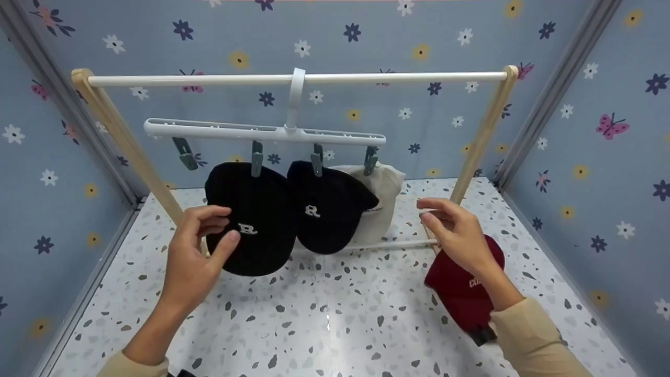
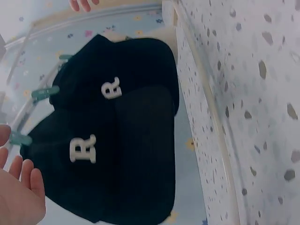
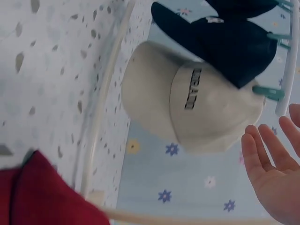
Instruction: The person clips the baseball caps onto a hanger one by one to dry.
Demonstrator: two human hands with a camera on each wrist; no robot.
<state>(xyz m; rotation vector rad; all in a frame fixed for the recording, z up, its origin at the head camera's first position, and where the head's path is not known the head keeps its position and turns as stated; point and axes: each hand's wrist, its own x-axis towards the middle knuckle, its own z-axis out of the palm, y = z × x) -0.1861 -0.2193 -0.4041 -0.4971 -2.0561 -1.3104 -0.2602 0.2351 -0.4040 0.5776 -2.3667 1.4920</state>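
Note:
A white clip hanger (image 1: 209,128) carries a black cap (image 1: 256,199) with a white R at left, a second black cap (image 1: 335,230) in the middle and a cream cap (image 3: 215,112) at right. Green clips (image 1: 257,158) grip these caps; the leftmost clip (image 1: 185,153) hangs with nothing in it. My left hand (image 1: 191,256), fingers loosely bent, is beside the left black cap and holds nothing. Whether it touches that cap I cannot tell. Above a dark red cap (image 1: 455,293) on the floor, my right hand (image 1: 460,235) is raised with relaxed fingers, partly covering that cap.
The hanger hooks over the white rail (image 1: 408,77) of a rack with wooden legs (image 1: 484,136). A lower white bar (image 1: 398,244) runs behind the caps. Flower-patterned walls (image 1: 602,183) enclose the speckled floor (image 1: 324,324) on three sides.

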